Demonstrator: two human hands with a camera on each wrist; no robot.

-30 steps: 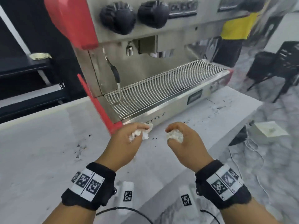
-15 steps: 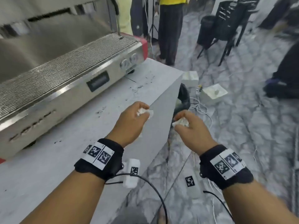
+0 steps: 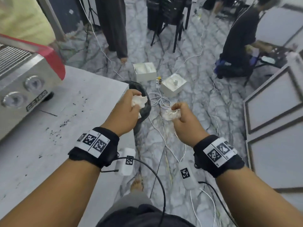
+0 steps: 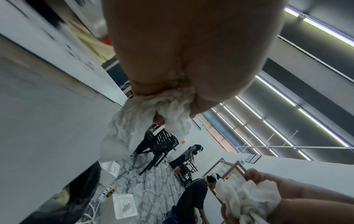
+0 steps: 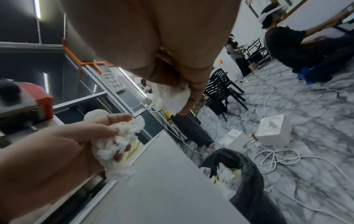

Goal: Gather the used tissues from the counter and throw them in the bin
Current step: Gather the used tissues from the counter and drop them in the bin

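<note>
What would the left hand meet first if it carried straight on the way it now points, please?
Probably the black-lined bin just past the counter edge: the left hand, holding its tissue, points toward it. Depth is unclear.

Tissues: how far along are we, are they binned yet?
Gathered, not binned. The left hand grips one crumpled tissue and the right hand grips another wad. The black-lined bin stands on the floor at the counter end, already holding white waste. Left: drop both in.

head cam looking steeply down past the grey counter edge (image 3: 91,89), 2 wrist cams close under each palm, all sharing the black-bagged round bin (image 5: 247,169)
</note>
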